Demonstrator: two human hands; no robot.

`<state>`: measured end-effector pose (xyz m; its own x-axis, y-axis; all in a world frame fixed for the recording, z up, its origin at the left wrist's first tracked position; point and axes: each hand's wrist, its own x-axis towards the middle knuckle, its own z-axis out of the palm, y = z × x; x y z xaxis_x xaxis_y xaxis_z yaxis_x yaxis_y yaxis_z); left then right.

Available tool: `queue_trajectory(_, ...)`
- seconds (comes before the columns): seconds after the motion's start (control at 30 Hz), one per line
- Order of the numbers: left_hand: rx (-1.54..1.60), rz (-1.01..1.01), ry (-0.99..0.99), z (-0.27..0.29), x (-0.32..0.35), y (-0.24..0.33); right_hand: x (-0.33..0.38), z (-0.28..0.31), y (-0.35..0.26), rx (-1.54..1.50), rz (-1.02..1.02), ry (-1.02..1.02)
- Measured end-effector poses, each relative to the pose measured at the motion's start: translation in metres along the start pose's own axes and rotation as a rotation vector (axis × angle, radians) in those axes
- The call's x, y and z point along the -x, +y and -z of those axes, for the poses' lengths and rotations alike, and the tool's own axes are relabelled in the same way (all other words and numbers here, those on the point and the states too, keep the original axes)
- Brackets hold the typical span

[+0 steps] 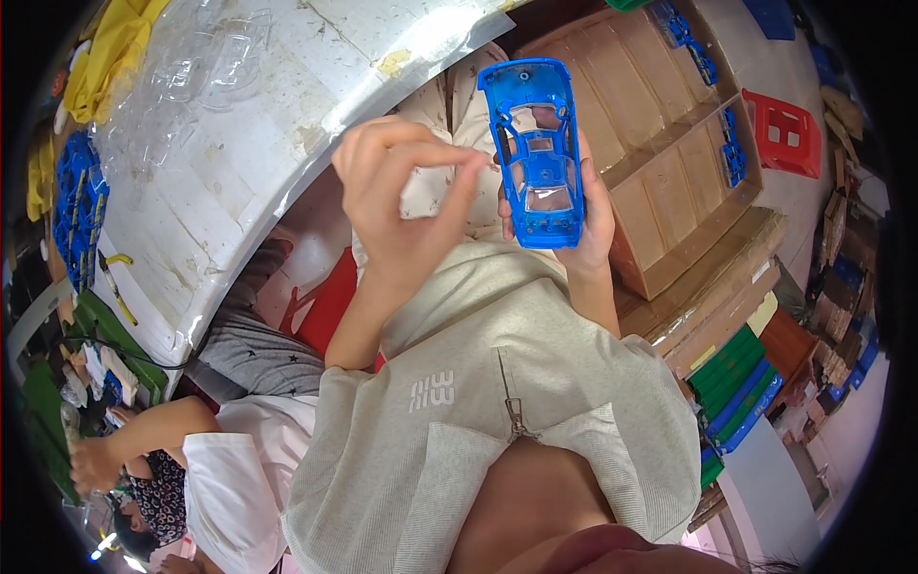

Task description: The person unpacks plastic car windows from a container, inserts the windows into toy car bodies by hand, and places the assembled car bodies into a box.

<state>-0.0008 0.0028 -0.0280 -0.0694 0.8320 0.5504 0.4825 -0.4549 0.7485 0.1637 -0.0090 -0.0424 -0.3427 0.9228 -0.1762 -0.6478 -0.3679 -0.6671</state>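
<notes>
A blue plastic toy car body [545, 177] stands out in front of me, its hollow inside facing up with see-through window openings. My right hand [595, 215] grips it along its right side and lower end, with fingers reaching beneath it. Just left of the car, my left hand [406, 196] is raised with thumb and forefinger brought together in a pinch. The fingertips come close to the car's left edge. Anything between them is too small to make out.
Right of me sits a divided cardboard box [660, 191] with several blue plastic parts [732, 148]. A worn white table [229, 191] on the left bears clear plastic pieces [215, 57], blue parts [78, 206] and pliers [117, 282]. A red stool [786, 134] stands beyond; a co-worker [239, 478] sits left.
</notes>
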Motion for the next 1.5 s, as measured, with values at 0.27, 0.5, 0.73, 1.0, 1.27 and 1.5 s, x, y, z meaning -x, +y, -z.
queue_trajectory(0.27, -0.143, 0.263, -0.097, -0.001, 0.002, -0.016, 0.000, -0.001, 0.004, 0.020, -0.013, -0.047)
queue_trajectory(0.5, 0.296, 0.445, -0.239, -0.012, -0.009, 0.009, 0.004, -0.008, 0.003, 0.056, -0.046, -0.036)
queue_trajectory(0.73, 0.205, 0.410, -0.266, -0.023, 0.002, 0.005, 0.000, -0.024, 0.001, 0.506, 0.063, 0.194)
queue_trajectory(1.0, 0.195, 0.385, -0.266, -0.028, 0.005, 0.003, -0.009, -0.019, 0.005, 0.949, 0.185, 0.309)
queue_trajectory(1.27, 0.222, 0.445, -0.340, -0.029, 0.009, 0.004, -0.010, -0.018, 0.007, 0.968, 0.214, 0.312)
queue_trajectory(1.5, 0.304, 0.468, -0.309, -0.035, 0.010, 0.000, -0.012, -0.020, 0.006, 1.042, 0.221, 0.328)
